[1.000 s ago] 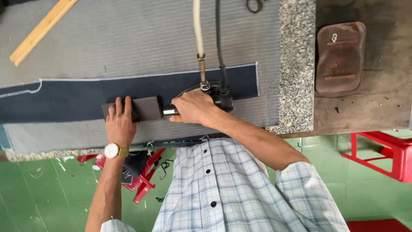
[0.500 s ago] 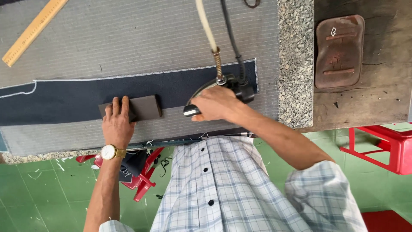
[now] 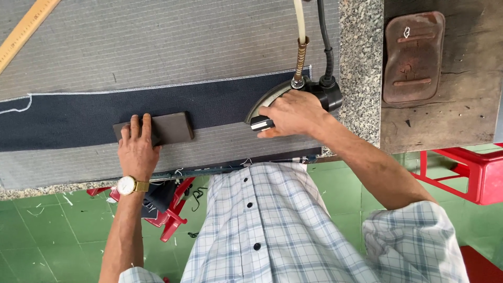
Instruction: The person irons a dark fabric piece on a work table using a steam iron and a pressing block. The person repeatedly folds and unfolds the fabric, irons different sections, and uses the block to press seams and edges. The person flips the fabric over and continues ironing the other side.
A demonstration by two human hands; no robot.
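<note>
Two hands at work. Your right hand (image 3: pixel 291 112) is clenched round the black handle of the grey steam iron (image 3: pixel 272 99), which sits at the 3 o'clock end of the long dark navy denim strip (image 3: pixel 78 118); its sole lies flat on the cloth, so heat reaches the strip's end. Your left hand (image 3: pixel 137 149) lies flat, fingers spread, grasping nothing, pressing the dark grey rectangular block (image 3: pixel 167 128) onto the strip's lower edge, likely to pin it. Strip runs 9 to 3 o'clock across the grey striped padded ironing board (image 3: pixel 173 42). Cream hose with brass spring collar (image 3: pixel 299 36) and black cable (image 3: pixel 324 36) rise toward 12 o'clock, clear of the cloth. At 3 o'clock of the iron: speckled stone ledge (image 3: pixel 359 63), then brown iron rest pad (image 3: pixel 413 57). Wooden ruler (image 3: pixel 23 31) at 10 o'clock.
</note>
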